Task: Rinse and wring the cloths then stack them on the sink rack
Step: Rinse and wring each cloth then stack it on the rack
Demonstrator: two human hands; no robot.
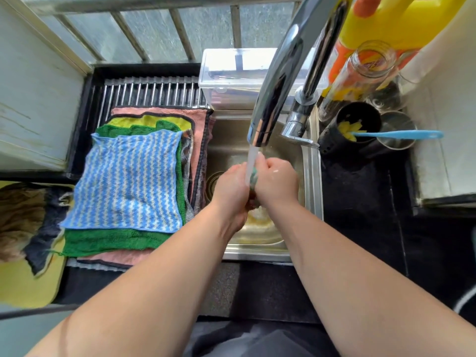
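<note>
1. Cloth (pixel 253 176), a small teal wad, is held between both hands directly under the water stream (pixel 252 158), above the sink (pixel 313 176). Only a sliver of it is seen between the knuckles.
2. The left hand (pixel 233 186) and the right hand (pixel 277 180) are both curled tightly round it, with the fists pressed together.
3. It is judged to be soft, limp, heavy with water and probably slick. For wringing, a grip at each end of the bunched roll would suit, so that opposite twists can be applied.
4. A yellowish patch is seen in the basin under the wrists; what it is cannot be told.
5. To the left of the hands, flat cloths are stacked on the sink rack (pixel 154 92): a striped cloth (pixel 128 181) on top, a green cloth (pixel 113 240) beneath it, and a pink cloth (pixel 198 117) under both.
6. Beyond the hands a clear box (pixel 231 73) is set with its lid shut; its contents cannot be made out.
7. To the right and beyond, yellow pieces and a blue-handled tool (pixel 396 135) are held in a dark holder (pixel 358 124). An open glass jar (pixel 365 70) leans beside a yellow bottle (pixel 401 19).
</note>
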